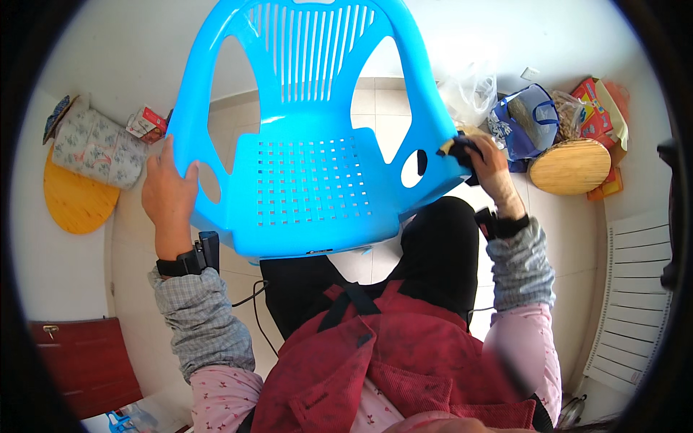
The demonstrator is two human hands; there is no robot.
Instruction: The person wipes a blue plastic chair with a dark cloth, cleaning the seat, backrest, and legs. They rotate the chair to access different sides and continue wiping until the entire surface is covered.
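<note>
A blue plastic armchair (314, 189) with a slatted back and a perforated seat stands before me, its front edge above my knees. My left hand (170, 189) grips the front of its left armrest, thumb on the inner side. On the opposite side my right hand (487, 162) holds a dark cloth (463, 150) with a yellowish patch against the outer front of the right armrest. Part of that cloth is hidden under my fingers.
Along the right wall are a clear plastic bag (474, 94), a blue bag (525, 122), a round wooden stool (570, 166), a red box (594, 108) and a white radiator (628, 297). At left, a patterned fabric bundle (100, 146) rests by a yellow wooden board (78, 189). A cable (255, 308) hangs beside my leg.
</note>
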